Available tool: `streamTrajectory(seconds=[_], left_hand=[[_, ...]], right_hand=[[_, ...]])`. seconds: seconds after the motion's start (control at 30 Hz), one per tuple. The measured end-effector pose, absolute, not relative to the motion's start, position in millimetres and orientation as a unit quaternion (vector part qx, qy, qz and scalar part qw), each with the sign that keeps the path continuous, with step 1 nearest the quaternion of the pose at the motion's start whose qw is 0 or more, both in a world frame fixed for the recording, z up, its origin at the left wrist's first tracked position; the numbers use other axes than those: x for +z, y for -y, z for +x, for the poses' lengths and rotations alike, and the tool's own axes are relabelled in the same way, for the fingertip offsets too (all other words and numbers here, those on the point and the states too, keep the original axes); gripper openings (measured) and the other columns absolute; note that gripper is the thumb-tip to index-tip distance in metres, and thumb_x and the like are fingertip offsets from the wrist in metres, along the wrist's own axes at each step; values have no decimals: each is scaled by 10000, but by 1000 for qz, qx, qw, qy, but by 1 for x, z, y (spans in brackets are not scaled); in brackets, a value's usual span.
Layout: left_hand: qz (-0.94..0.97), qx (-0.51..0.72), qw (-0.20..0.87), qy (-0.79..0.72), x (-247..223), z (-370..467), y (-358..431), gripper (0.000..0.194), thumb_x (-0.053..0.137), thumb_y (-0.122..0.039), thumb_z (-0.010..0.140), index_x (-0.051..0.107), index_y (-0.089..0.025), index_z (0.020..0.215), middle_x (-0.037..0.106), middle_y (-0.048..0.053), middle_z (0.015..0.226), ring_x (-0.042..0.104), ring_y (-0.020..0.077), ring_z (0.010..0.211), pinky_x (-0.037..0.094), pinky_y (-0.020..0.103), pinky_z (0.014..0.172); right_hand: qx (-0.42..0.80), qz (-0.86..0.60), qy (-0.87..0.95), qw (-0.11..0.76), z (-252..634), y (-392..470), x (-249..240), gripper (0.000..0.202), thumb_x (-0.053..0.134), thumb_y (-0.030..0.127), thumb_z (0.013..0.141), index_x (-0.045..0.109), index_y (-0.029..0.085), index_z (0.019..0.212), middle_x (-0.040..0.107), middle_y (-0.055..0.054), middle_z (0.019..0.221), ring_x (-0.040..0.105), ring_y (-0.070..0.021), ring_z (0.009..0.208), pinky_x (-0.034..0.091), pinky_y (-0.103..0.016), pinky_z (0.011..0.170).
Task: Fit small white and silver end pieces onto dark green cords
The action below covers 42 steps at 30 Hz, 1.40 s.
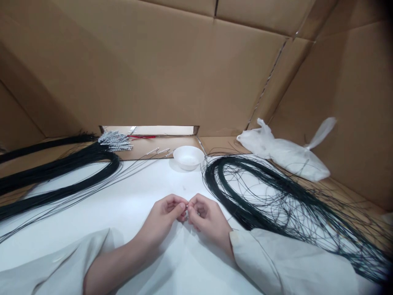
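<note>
My left hand [170, 213] and my right hand [206, 214] meet fingertip to fingertip over the white table [147, 188]. Both are pinched closed around something very small; a tiny pale speck shows between the tips, too small to name. Just beyond them stands a white bowl [188, 159]; its inside looks plain white. To its left lie a few thin dark strands with black-and-white striped ends [162, 151]. A big looped bundle of dark green strands [242, 205] spreads out beside my right forearm.
At the left, thick bundles of black strands [55, 166] end in a cluster of striped tips [115, 141]. Red strips [141, 137] lie near a slot in the cardboard wall [153, 69]. Knotted white plastic bags [294, 157] rest at the back right.
</note>
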<state>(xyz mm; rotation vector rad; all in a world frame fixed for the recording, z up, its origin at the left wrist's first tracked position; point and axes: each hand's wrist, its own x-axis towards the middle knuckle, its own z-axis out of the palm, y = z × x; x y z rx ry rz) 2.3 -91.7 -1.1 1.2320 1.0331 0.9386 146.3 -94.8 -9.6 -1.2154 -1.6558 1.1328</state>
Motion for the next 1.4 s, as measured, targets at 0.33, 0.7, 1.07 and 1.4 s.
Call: streamTrajectory(seconds=[0.33, 0.7, 1.07, 1.4], left_hand=[[527, 397, 606, -445, -3, 2, 89, 170, 543, -288, 782, 596, -128, 796, 558, 12, 650, 464, 111, 612, 359, 231, 611], [516, 392, 601, -467, 2, 2, 91, 127, 553, -255, 755, 614, -144, 771, 566, 11, 638, 505, 128, 631, 382, 241, 634], [497, 392, 622, -461, 1, 2, 90, 129, 565, -247, 746, 625, -142, 790, 543, -5, 607, 481, 113, 611, 374, 227, 620], [505, 391, 612, -465, 0, 1, 90, 143, 578, -257, 734, 640, -142, 792, 565, 6, 614, 500, 126, 612, 385, 239, 618]], right_hand=[[439, -490, 645, 390, 146, 94, -11, 100, 453, 215, 787, 487, 163, 709, 543, 12, 578, 452, -72, 479, 324, -182, 465], [438, -493, 644, 389, 146, 95, -11, 107, 454, 232, 793, 485, 168, 713, 543, 10, 595, 460, -77, 499, 320, -184, 462], [436, -496, 640, 393, 146, 95, -12, 94, 452, 216, 785, 490, 168, 713, 542, 13, 582, 455, -73, 488, 316, -181, 457], [446, -504, 625, 395, 145, 98, -5, 77, 457, 185, 755, 487, 165, 688, 546, 17, 572, 463, -73, 482, 329, -180, 454]])
